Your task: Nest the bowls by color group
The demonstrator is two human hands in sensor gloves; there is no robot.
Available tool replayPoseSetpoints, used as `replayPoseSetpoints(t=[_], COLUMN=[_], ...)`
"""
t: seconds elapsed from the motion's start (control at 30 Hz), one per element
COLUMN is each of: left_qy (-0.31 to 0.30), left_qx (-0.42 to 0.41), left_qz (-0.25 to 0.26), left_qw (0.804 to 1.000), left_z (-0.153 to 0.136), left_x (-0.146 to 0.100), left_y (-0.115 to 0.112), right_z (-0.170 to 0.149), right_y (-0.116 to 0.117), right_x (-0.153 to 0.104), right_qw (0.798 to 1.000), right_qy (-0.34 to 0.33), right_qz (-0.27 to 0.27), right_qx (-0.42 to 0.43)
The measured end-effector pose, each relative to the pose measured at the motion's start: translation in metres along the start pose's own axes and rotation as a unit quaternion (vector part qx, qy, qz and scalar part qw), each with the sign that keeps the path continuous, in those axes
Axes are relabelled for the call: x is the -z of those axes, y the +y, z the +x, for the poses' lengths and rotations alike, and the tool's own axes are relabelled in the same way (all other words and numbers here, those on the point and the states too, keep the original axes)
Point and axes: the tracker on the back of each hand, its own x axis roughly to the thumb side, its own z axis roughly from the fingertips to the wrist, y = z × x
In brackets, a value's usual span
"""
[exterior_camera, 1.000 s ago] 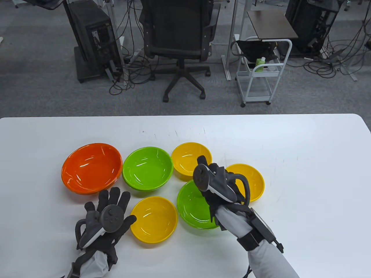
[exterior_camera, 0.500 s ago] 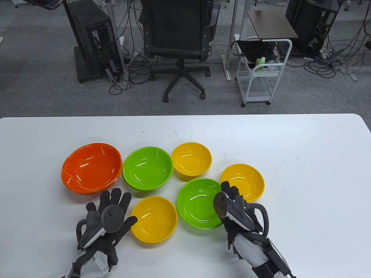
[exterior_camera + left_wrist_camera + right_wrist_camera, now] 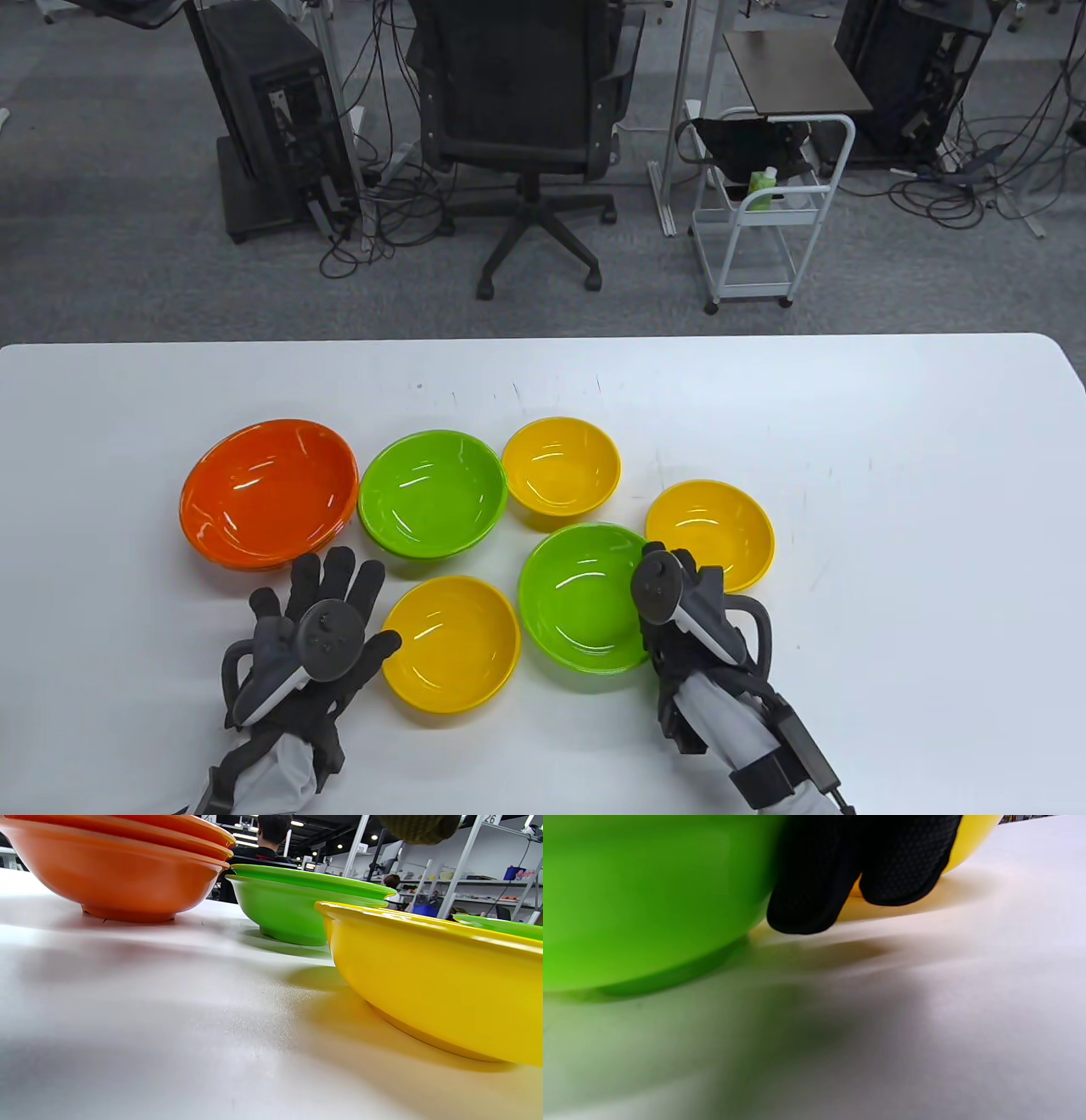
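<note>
white table (image 3: pixel 891 441) fills the lower frame; orange stack (image 3: pixel 268 491) at left centre; green bowl (image 3: pixel 584 594) lower centre, right hand (image 3: pixel 687 611) at its right rim, grip unclear; left hand (image 3: pixel 310 637) flat, fingers spread, lower left, holding nothing.

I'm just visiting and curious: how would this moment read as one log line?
right hand: at near round green plastic bowl's right rim | left hand: flat on white table | three yellow bowls: separate

White table (image 3: pixel 891 475) carries orange stack (image 3: pixel 268 492), 2 green bowls (image 3: pixel 433 494), 3 yellow bowls (image 3: pixel 451 643).
</note>
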Motion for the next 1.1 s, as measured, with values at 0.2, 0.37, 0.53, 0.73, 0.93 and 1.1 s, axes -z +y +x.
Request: replayPoseSetpoints(t=[0.2,0.37,0.53,0.73,0.93,1.1], left_qy=[0.001,0.001,0.001,0.003,0.001,-0.002], left_qx=[0.019,0.029,0.045,0.057,0.058,0.054], left_qz=[0.002,-0.004,-0.003,0.001,0.0,0.002], left_qw=[1.0,1.0,0.999,0.998,0.998,0.999], left_z=[0.002,0.004,0.007,0.007,0.007,0.007], left_x=[-0.002,-0.002,-0.004,-0.004,-0.004,-0.003], left_y=[0.001,-0.001,0.0,0.0,0.001,0.001], right_z=[-0.003,-0.002,-0.001,0.006,0.041,0.089], right_y=[-0.011,-0.015,-0.023,-0.047,-0.068,-0.077], right_x=[-0.003,-0.007,-0.009,-0.008,0.016,0.04], right_qw=[0.997,0.996,0.993,0.982,0.971,0.976], right_qy=[-0.007,-0.015,-0.02,-0.027,-0.04,-0.053], right_qz=[-0.026,-0.043,-0.047,-0.074,-0.068,-0.057], right_qx=[0.073,0.082,0.109,0.17,0.225,0.205])
